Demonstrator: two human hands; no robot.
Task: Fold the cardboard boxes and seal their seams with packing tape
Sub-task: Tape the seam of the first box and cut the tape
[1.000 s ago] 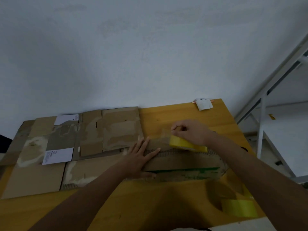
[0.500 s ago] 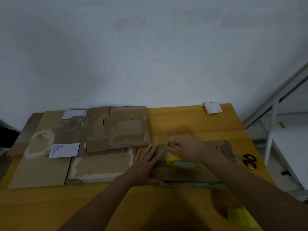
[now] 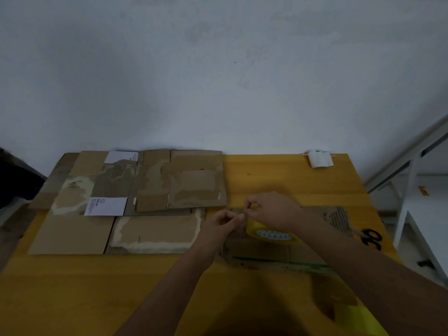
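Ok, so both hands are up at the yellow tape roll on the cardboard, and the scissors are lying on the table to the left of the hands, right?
Not quite: the scissors lie to the right of the hands, near the table's right edge, as the head view shows. The rest holds: the left hand and right hand meet at the yellow tape roll, which sits on the cardboard.

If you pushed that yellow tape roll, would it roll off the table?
Probably not right now: the yellow tape roll seems to lie flat on the cardboard box, partly under the right hand. Tipped onto its round edge, it could likely roll. It looks stiff and fairly light, so a push would probably just slide it.
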